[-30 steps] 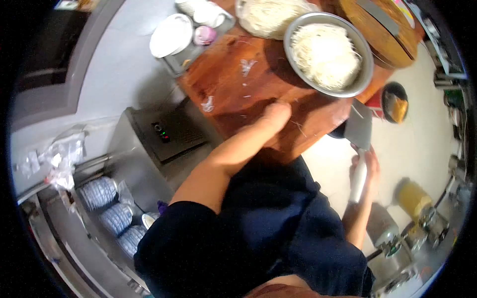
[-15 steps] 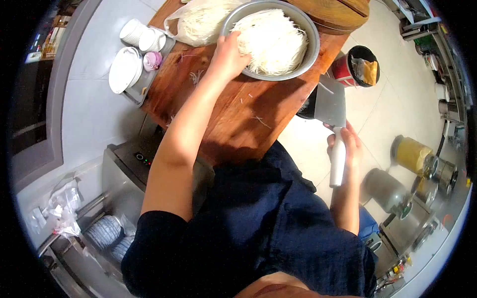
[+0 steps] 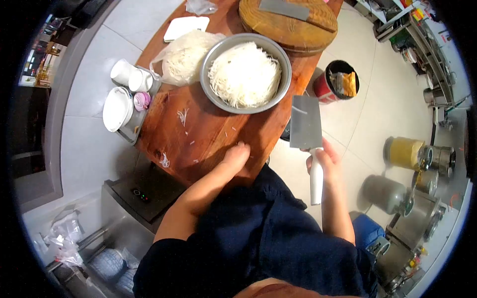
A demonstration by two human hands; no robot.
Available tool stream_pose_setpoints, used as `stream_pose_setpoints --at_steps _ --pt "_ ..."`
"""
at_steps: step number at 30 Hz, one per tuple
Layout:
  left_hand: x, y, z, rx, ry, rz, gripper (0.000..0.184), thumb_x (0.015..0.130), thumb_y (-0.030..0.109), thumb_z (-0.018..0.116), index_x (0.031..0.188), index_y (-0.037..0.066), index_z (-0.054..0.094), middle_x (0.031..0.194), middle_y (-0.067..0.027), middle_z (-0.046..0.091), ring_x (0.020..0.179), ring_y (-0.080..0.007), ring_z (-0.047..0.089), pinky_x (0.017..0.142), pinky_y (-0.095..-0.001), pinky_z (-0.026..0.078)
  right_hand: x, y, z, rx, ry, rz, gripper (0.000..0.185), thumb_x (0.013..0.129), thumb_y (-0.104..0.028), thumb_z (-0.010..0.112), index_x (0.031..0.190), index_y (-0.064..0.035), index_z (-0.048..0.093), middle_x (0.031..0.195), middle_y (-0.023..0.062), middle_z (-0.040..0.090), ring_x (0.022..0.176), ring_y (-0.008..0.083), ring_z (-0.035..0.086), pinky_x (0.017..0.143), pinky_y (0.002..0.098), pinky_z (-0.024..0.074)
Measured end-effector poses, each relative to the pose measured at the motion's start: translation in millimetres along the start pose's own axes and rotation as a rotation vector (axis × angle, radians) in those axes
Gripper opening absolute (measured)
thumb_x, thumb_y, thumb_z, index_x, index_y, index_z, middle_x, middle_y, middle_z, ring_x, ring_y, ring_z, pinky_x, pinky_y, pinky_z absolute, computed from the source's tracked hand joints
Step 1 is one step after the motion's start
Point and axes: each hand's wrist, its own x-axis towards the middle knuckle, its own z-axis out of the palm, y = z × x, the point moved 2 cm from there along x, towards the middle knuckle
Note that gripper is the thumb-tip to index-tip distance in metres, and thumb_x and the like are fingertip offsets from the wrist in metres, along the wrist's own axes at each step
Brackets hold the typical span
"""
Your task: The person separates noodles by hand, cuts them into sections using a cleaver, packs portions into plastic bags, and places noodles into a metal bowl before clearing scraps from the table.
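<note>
My left hand (image 3: 236,155) is low over the front of the brown wooden table (image 3: 208,124), its fingers drawn together; whether something small is between them is hidden. In my right hand (image 3: 325,160), off the table's right edge, is the white handle of a wide-bladed cleaver (image 3: 306,123), blade pointing away from me. A metal bowl (image 3: 285,82) heaped with thin white noodle-like strands (image 3: 246,75) stands beyond my left hand. Beside it on the left lies a clear bag of similar strands (image 3: 183,60). Loose shreds (image 3: 183,116) are scattered on the wood.
A round chopping board (image 3: 278,31) with another blade (image 3: 284,8) lies at the back. White dishes (image 3: 118,108) and cups sit on a tray at left. On the floor at right stand a red bin (image 3: 325,88), a yellow container (image 3: 403,153) and a grey cylinder (image 3: 385,192).
My left hand has moved from the bowl's rim back toward the table's front. My right hand still holds the cleaver. The view has shifted, showing more of the table's far end.
</note>
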Motion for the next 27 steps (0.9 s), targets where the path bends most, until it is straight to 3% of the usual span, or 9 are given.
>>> stream_pose_setpoints --at_steps 2,6,9,12,16,17,20,21,27 --pt "2.2 -5.8 -14.8 -0.141 -0.018 -0.099 0.008 0.076 0.0 0.053 0.082 -0.005 0.054 0.087 -0.024 0.056 0.078 -0.0395 0.062 0.068 -0.045 0.053 3.8 1.7 -2.4 0.007 -0.023 -0.004 0.05 0.083 -0.008 0.044 0.132 0.0032 0.04 0.095 0.015 0.062 0.058 0.0123 0.055 0.051 0.0218 0.0454" --pt "29.7 -6.6 -113.2 -0.385 0.385 -0.048 0.006 0.076 -0.002 0.053 0.081 -0.001 0.05 0.082 -0.022 0.053 0.077 -0.0406 0.055 0.069 -0.0488 0.047 6.0 0.5 0.7 0.045 -0.003 -0.008 0.051 0.084 -0.009 0.046 0.133 0.0027 0.04 0.095 0.0151 0.062 0.059 0.0126 0.056 0.052 0.0222 0.0453" --pt "55.2 -23.1 -155.2 -0.415 0.58 -0.086 0.053 0.072 0.003 0.065 0.122 0.001 0.044 0.119 -0.0259 0.043 0.108 -0.0424 0.048 0.089 -0.043 0.044 8.5 -1.8 3.9 0.042 -0.003 -0.005 0.051 0.084 -0.008 0.047 0.133 0.0023 0.04 0.094 0.0151 0.062 0.059 0.0126 0.056 0.052 0.0222 0.0452" --pt "56.3 -31.1 -181.5 -0.267 0.857 -0.286 0.068 0.071 0.006 0.069 0.13 -0.002 0.037 0.127 -0.0281 0.038 0.119 -0.0428 0.039 0.1 -0.0435 0.036 9.2 -2.6 2.7 0.042 -0.028 -0.035 0.052 0.084 -0.008 0.046 0.134 0.0019 0.039 0.095 0.0149 0.062 0.058 0.0125 0.055 0.051 0.0216 0.0445" --pt "61.2 -92.6 -100.1 -0.701 0.855 -0.663 0.074 0.075 0.013 0.068 0.132 -0.01 0.028 0.127 -0.027 0.038 0.12 -0.0399 0.038 0.103 -0.0447 0.031 16.4 2.0 1.3 0.093 -0.118 -0.095 0.053 0.082 -0.007 0.046 0.134 0.0017 0.039 0.096 0.0147 0.061 0.058 0.0133 0.055 0.052 0.0226 0.0446" --pt "64.4 -92.1 -97.7 -0.687 0.922 -0.668 0.066 0.078 0.019 0.067 0.13 -0.005 0.035 0.119 -0.0218 0.047 0.107 -0.0343 0.05 0.092 -0.045 0.042 23.5 0.6 -0.9 0.144 -0.169 -0.068 0.053 0.082 -0.007 0.046 0.134 0.0017 0.039 0.096 0.0142 0.061 0.058 0.0135 0.055 0.053 0.0231 0.0449" --pt "64.8 -85.2 -88.8 -1.876 0.367 -0.775 0.054 0.078 0.022 0.067 0.122 0.001 0.042 0.106 -0.0157 0.056 0.086 -0.0272 0.059 0.072 -0.0398 0.05 43.2 -2.7 17.0 -0.156 -0.037 -0.109 0.051 0.08 0.004 0.045 0.131 0.0021 0.043 0.095 0.0072 0.059 0.062 0.0124 0.055 0.058 0.0238 0.0454" --pt "73.1 -86.8 -84.4 -1.981 0.319 -0.803 0.033 0.079 0.018 0.063 0.107 0.006 0.05 0.09 -0.0098 0.059 0.069 -0.0209 0.058 0.055 -0.0333 0.048 50.5 4.1 19.0 -0.211 -0.041 -0.146 0.051 0.08 0.004 0.046 0.131 0.0018 0.043 0.095 0.0069 0.059 0.063 0.0121 0.055 0.058 0.024 0.0456" --pt "83.1 -99.8 -72.3 -1.938 0.27 -0.821 0.018 0.076 0.009 0.058 0.093 0.007 0.054 0.077 -0.0094 0.057 0.062 -0.0228 0.055 0.049 -0.0378 0.048 57.0 14.9 22.5 -0.079 -0.111 -0.134 0.056 0.08 -0.005 0.053 0.135 -0.0014 0.04 0.096 0.007 0.058 0.068 0.0146 0.055 0.062 0.0244 0.046"
